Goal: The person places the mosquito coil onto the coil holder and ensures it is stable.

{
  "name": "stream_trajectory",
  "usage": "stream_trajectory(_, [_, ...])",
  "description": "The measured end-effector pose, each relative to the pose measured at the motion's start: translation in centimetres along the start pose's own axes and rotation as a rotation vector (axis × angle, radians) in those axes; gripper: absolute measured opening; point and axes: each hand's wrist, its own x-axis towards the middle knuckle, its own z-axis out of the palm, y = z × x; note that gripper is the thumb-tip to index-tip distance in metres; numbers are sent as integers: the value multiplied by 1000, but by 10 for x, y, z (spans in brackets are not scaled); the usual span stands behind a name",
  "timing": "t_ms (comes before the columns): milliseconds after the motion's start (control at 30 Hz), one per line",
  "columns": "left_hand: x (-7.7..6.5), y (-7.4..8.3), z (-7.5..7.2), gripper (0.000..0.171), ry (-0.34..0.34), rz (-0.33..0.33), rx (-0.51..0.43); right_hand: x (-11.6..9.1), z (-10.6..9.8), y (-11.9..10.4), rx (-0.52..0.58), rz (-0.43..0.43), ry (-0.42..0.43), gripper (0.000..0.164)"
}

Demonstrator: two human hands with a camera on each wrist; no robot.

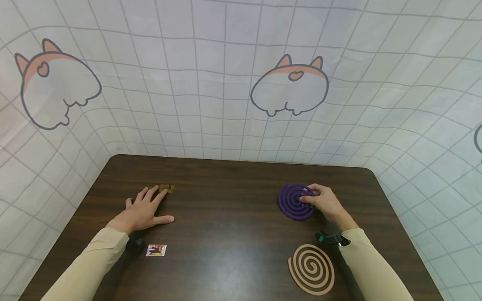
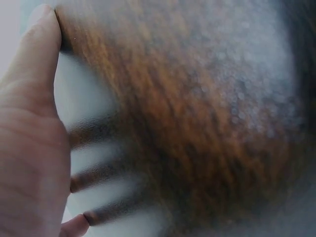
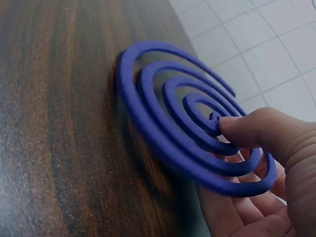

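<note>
A white cloth backdrop (image 1: 203,92), printed with grey grid lines and cartoon corgi rumps (image 1: 290,92), rises behind and around a dark brown wood-grain table (image 1: 226,217) with rounded far corners. Two pale yellow sleeves (image 1: 373,263) reach in over the table from its near side, one on each side. The left hand (image 1: 141,213) is at the table's far left, palm down, with its fingers straight and spread and its thumb held out to the side; whether the palm touches the wood cannot be told. The right hand (image 1: 325,202), at the far right, pinches a purple mosquito coil (image 3: 148,113) near its centre, the thumb on top and other fingers beneath; in the right wrist view the coil is held above the table, its shadow falling on the wood. A tan mosquito coil (image 1: 311,269) lies flat nearer the person. A black band (image 1: 331,237) with a green spot circles the right wrist. A small picture card (image 1: 156,250) lies near the left sleeve. Smallest of these, a gold-coloured rectangular piece (image 1: 170,188) lies just beside the left fingertips, its details too small to make out.
</note>
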Motion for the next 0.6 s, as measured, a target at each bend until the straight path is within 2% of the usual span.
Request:
stream_trajectory(267, [1,0,-1,105,8,6,-4,-1,0,-3,75,28,-32,41])
stream_trajectory(433, [-1,0,-1,105,9,6,-4,0,0,-3,159,48,-44,36])
stream_trajectory(600, [-2,-1,0,104,17,10,2,-2,-1,-4,227,61,-74,39])
